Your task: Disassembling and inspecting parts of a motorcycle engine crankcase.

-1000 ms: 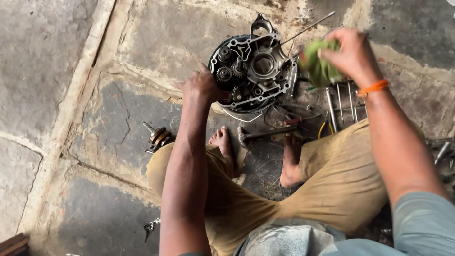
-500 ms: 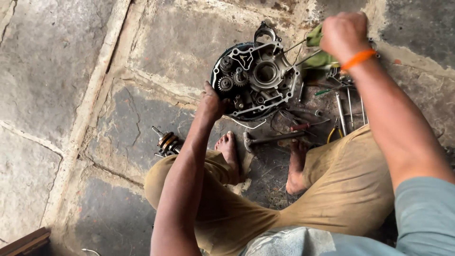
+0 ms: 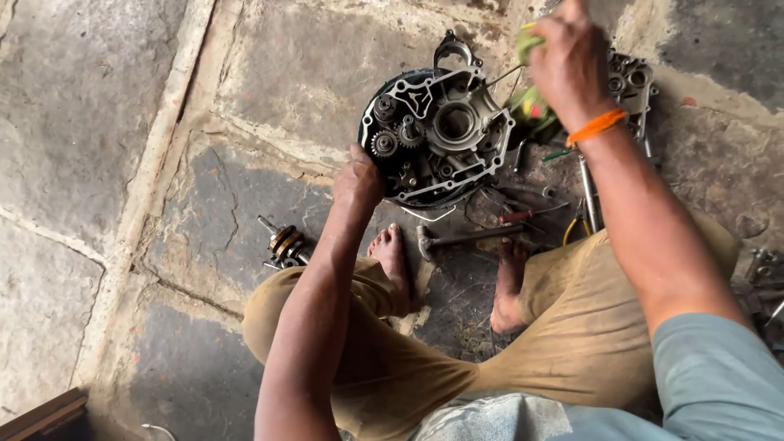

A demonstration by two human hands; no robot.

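Note:
A metal engine casing (image 3: 437, 135) with gears and round bores stands tilted on the stone floor in front of my bare feet. My left hand (image 3: 358, 175) grips its lower left edge. Up at the casing's right side, my right hand (image 3: 567, 61), an orange band on its wrist, is closed on a green rag (image 3: 531, 104). Part of the rag hangs below the fist; the rest is hidden inside it.
A hammer (image 3: 465, 237) lies between my feet. A red-handled screwdriver (image 3: 523, 215), pliers and long bolts lie to the right. A second casing half (image 3: 629, 82) sits behind my right hand. A crankshaft part (image 3: 283, 242) lies on the floor at left.
My right hand with the rag has moved from the casing's right rim up and away to the right. My left hand has kept its hold on the casing.

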